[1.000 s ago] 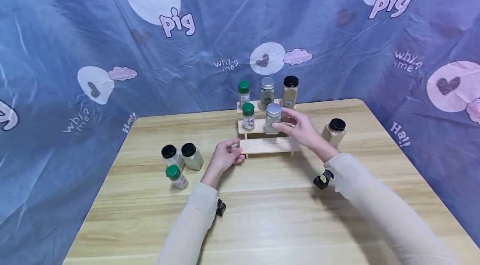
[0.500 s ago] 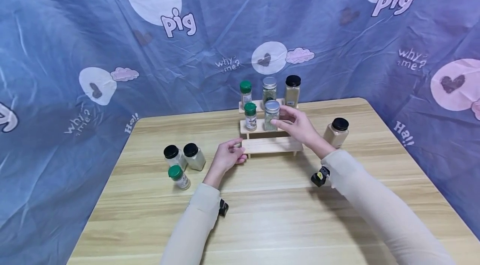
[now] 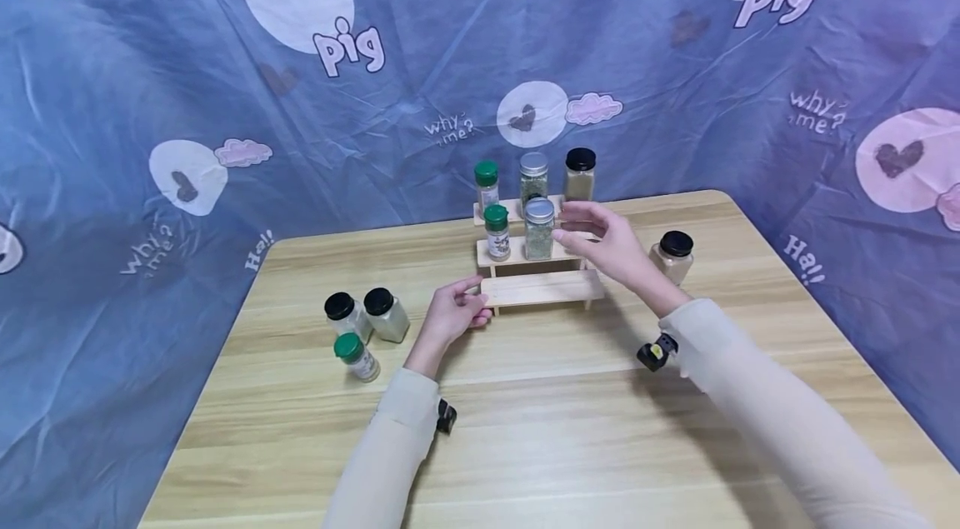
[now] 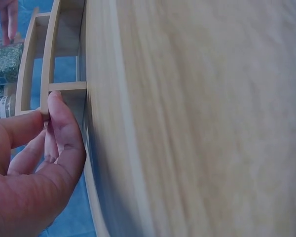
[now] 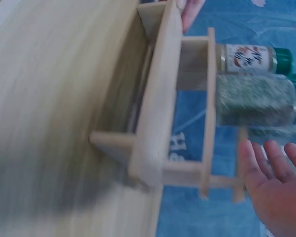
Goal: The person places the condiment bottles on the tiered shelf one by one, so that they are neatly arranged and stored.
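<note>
A three-step wooden spice rack (image 3: 543, 287) stands at the back of the table. My left hand (image 3: 450, 315) pinches the left end of its lowest step; the left wrist view shows thumb and fingertips on the board. On the middle step, a silver-lidded jar of green herbs (image 3: 538, 237) stands upright beside a green-lidded shaker (image 3: 497, 239). My right hand (image 3: 611, 246) is just right of the herb jar, fingers extended and holding nothing. In the right wrist view that hand lies apart from the herb jar (image 5: 254, 101).
The top step carries a green-lidded shaker (image 3: 487, 179), a silver-lidded jar (image 3: 533, 171) and a black-lidded jar (image 3: 579, 179). Two black-lidded jars (image 3: 387, 319) and a green-lidded shaker (image 3: 357, 358) stand at left. Another black-lidded jar (image 3: 673, 258) is behind my right wrist. A blue curtain (image 3: 420, 179) hangs behind.
The herb jar was lowered onto the middle step, and my right hand has let go and drawn back to the right. My left hand keeps its pinch on the rack.
</note>
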{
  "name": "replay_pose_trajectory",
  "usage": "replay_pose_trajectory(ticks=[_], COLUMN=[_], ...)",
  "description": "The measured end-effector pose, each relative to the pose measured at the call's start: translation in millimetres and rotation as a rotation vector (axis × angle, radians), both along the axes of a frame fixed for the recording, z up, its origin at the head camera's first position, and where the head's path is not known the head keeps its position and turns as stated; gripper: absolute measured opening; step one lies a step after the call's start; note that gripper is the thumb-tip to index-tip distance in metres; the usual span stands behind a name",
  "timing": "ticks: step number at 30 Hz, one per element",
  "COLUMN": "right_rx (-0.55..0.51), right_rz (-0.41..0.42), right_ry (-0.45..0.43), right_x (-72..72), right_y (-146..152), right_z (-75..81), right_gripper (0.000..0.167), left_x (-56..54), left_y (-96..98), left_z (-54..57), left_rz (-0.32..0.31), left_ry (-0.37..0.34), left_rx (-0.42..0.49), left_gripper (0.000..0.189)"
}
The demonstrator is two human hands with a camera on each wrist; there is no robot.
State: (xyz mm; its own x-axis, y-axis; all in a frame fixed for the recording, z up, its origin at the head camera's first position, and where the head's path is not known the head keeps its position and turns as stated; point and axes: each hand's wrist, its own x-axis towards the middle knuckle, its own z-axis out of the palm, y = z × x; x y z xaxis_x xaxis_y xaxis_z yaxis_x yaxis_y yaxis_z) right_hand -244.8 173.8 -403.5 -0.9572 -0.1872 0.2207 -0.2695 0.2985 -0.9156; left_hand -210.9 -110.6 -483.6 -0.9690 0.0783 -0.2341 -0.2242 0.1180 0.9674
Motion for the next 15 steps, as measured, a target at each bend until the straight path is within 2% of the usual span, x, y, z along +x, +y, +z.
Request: replay_pose_trajectory(ticks=[8,11,15], right_rx=[0.026,0.010,0.021], right_rz=[-0.124,-0.177,-0.257], right_ry=[0.096,0.141,0.167], right_x=[26.1,32.4,39.0], right_y=[55,79,107], right_z=[15.8,14.6,4.9], right_gripper=[0.053,0.050,0.051], left_x=[0.5,0.6,1.8], left_y=[0.8,0.9,1.1], left_z=[-0.9,0.3,2.7], left_rz=[0.006,0.009,0.008], left_ry=[0.006,0.008,0.010], left_rx=[0.001,0.003,0.004], left_gripper=[0.050,0.050,0.049])
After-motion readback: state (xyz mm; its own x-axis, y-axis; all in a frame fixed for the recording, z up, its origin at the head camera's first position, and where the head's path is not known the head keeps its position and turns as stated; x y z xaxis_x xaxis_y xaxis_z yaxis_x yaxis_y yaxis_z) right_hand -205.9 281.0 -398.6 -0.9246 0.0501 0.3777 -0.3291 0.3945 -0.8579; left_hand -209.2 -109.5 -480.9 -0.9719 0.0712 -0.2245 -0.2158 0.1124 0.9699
